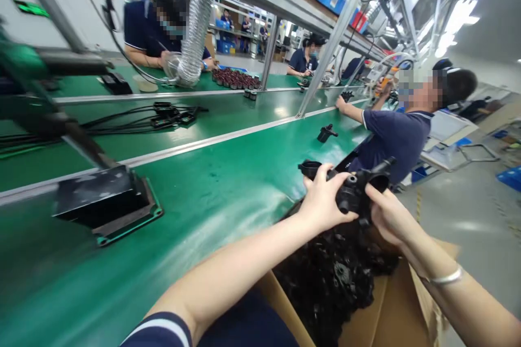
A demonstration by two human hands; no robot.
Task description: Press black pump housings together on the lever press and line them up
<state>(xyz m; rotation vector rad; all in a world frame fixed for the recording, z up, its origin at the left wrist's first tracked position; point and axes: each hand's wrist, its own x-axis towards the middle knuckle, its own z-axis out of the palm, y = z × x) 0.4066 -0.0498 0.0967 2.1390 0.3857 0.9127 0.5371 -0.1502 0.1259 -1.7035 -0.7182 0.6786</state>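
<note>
My left hand [325,201] has its fingers curled round black moulded plastic housings [350,193] with round openings and short pipe stubs. My right hand [389,216] grips the same cluster from the other side, thumb by a wide round opening. Whether the cluster is one piece or several cannot be made out. A round black cup-shaped end [311,168] sticks out beyond my left fingers. Both hands are above a cardboard box [368,317] holding a heap of similar black parts [337,276]. Another black housing [326,133] stands on the green bench farther off.
The green bench [228,173] runs along my left. A black-topped machine [100,195] stands on it, with black cables [163,115] behind. Dark red parts [236,79] sit across the bench. A co-worker [401,124] is close on the right; a metal post [337,32] rises ahead.
</note>
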